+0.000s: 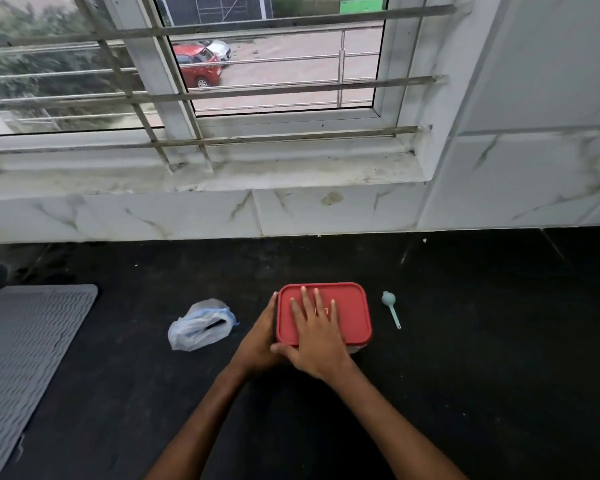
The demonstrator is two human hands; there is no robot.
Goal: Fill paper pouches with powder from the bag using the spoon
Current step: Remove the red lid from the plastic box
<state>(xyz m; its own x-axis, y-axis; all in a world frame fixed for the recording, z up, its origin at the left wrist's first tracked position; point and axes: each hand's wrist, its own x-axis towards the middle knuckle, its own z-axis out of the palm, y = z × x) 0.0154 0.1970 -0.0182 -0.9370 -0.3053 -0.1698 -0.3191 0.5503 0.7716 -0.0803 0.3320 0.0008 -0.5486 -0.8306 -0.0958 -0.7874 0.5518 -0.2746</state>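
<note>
At red box (349, 318) edge, both hands (258, 341) (317, 344)

On bench (465, 393): box (352, 317) centre, bag (200, 327) left of it, spoon (391, 308) right of it, mat (25, 358) far left; window sill (222, 174) behind.

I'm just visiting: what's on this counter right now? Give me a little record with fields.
surface: black counter below a barred window
box: red-lidded box, lid on
hands: right hand flat on the lid, fingers spread; left hand against the box's left side, grip unclear
bag: plastic bag left of the box, untouched
spoon: teal spoon right of the box, untouched
mat: grey mat, far left
pouches: none in view
</note>
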